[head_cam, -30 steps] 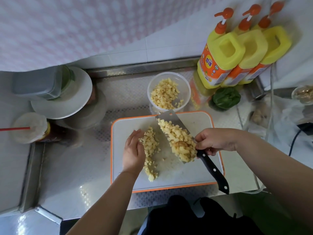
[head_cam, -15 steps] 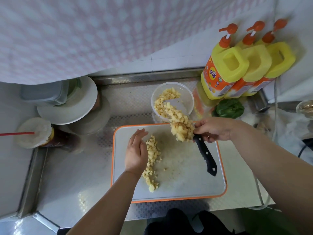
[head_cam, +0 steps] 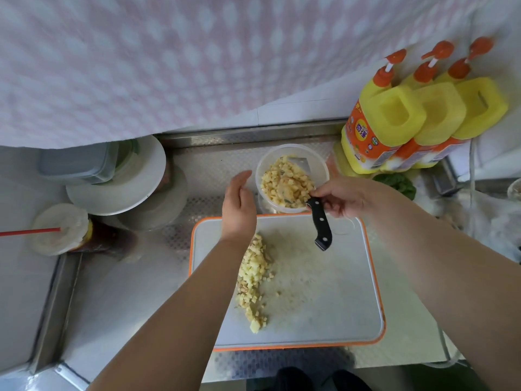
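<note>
— Hands: what do you have?
— I see the right hand (head_cam: 341, 197) grasping the knife (head_cam: 320, 221) by its black handle, blade tipped into the bowl (head_cam: 318, 162) at centre frame, among yellow cubes (head_cam: 284, 183).
— And the other?
— The left hand (head_cam: 238, 206) is released, fingers straight, just left of the bowl. A pile (head_cam: 253, 277) lies on the cutting board (head_cam: 324, 306), lower centre.

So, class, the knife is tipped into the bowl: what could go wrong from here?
Dice may slide off the knife past the bowl rim onto the counter. The right hand pinches the handle close to the blade, so a slip might cut fingers. The open left hand beside the bowl could get nicked.
</note>
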Demonstrator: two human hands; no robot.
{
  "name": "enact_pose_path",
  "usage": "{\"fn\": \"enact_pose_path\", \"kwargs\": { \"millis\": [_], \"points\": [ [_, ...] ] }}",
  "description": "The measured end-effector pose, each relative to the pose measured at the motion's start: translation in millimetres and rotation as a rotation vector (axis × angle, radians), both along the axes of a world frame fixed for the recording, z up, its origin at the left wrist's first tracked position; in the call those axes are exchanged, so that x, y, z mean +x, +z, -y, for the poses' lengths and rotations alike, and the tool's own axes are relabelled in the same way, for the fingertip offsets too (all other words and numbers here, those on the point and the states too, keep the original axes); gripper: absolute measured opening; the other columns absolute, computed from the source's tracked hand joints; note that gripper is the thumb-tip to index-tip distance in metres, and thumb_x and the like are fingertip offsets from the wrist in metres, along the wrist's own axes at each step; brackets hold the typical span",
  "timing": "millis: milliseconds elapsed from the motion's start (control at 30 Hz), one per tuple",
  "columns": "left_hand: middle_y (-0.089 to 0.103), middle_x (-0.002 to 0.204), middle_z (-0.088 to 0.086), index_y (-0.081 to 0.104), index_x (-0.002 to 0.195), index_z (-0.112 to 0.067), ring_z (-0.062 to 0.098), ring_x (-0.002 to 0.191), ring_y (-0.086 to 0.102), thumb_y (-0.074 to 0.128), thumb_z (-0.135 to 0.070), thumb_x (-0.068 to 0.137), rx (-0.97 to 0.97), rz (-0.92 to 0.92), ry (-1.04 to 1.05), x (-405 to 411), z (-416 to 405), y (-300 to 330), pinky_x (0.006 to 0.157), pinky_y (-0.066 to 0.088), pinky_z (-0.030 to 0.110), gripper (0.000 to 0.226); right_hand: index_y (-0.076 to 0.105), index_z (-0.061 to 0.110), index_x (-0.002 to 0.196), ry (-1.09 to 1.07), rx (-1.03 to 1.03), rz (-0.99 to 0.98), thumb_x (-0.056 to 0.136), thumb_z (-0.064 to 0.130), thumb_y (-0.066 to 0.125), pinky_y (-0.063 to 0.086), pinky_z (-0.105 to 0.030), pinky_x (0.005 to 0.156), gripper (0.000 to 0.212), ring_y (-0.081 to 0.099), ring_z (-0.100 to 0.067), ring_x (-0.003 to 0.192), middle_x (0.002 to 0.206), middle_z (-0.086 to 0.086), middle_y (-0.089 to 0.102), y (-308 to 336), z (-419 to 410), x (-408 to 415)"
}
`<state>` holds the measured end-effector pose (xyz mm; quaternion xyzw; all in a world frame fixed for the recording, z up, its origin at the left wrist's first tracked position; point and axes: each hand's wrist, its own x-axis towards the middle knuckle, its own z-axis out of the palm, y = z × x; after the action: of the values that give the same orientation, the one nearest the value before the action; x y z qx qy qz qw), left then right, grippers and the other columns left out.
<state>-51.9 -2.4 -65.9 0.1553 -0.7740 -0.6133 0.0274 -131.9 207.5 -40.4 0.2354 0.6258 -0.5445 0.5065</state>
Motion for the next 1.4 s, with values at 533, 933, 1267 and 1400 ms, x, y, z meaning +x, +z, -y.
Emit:
{"fn": "enact_pose_path", "kwargs": {
  "millis": [533,933,1267,1400],
  "points": [
    [0.032,0.158,-0.009,0.048,0.143,-0.034,0.013,0.149,0.018,0.05,-0.033,0.102,-0.471,-0.019,-0.676,-65,-25,12,0.12,0.013,0.032,0.041,0.061,0.001,0.09,-0.097,-0.104,0.058,0.095,0.011,0.052,0.037,-0.013,0.033,0.014,0.041,-0.004,0.041,0.073,-0.008,0.057,-12,4,-7],
    [0.019,0.163,-0.01,0.033,0.15,-0.041,0.016,0.152,0.008,0.026,-0.039,0.106,-0.852,-0.016,-0.948,-97,-46,-11,0.123,0.009,0.042,0.045,0.059,0.003,0.085,-0.142,-0.173,0.044,0.095,0.012,0.05,0.035,-0.012,0.033,0.016,0.041,-0.002,0.04,0.077,-0.006,0.05,-19,0,-6],
    [0.027,0.161,-0.005,0.04,0.148,-0.038,0.018,0.151,0.016,0.025,-0.038,0.107,-0.875,-0.025,-0.974,-106,-48,-15,0.122,0.012,0.038,0.043,0.061,0.003,0.079,-0.171,-0.151,-0.027,0.096,0.013,0.048,0.032,-0.011,0.034,0.024,0.042,-0.003,0.039,0.064,-0.004,0.057,-6,1,3],
    [0.025,0.162,-0.005,0.041,0.147,-0.041,0.018,0.151,0.016,0.026,-0.038,0.107,-0.881,-0.022,-0.964,-107,-48,-18,0.122,0.012,0.037,0.042,0.062,0.005,0.081,-0.196,-0.082,-0.085,0.095,0.014,0.051,0.034,-0.014,0.038,0.02,0.048,-0.007,0.047,0.077,-0.009,0.063,-4,-2,13]
  ]
}}
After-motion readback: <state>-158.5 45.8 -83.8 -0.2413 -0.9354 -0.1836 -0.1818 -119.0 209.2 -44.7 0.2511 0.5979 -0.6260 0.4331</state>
